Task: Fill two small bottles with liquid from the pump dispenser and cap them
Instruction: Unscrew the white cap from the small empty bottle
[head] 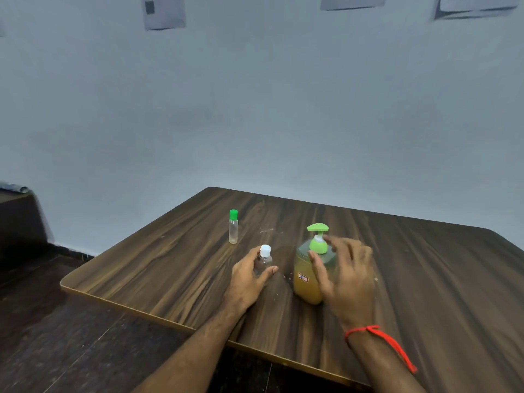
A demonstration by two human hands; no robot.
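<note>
A pump dispenser (309, 282) with a green pump head and yellow-orange liquid stands mid-table. My right hand (348, 275) curls round its right side, thumb across the front, fingers spread near the pump collar. Left of it stands a small clear bottle with a white cap (265, 258). My left hand (249, 275) holds this bottle, thumb in front and fingers behind it. Farther back left, a slim clear bottle with a green cap (233, 227) stands upright by itself, apart from both hands.
The dark wood-grain table (170, 268) has its left edge and near edge close to my arms. A plain grey wall rises behind it. Dark floor lies to the left, and a red thread circles my right wrist (377, 334).
</note>
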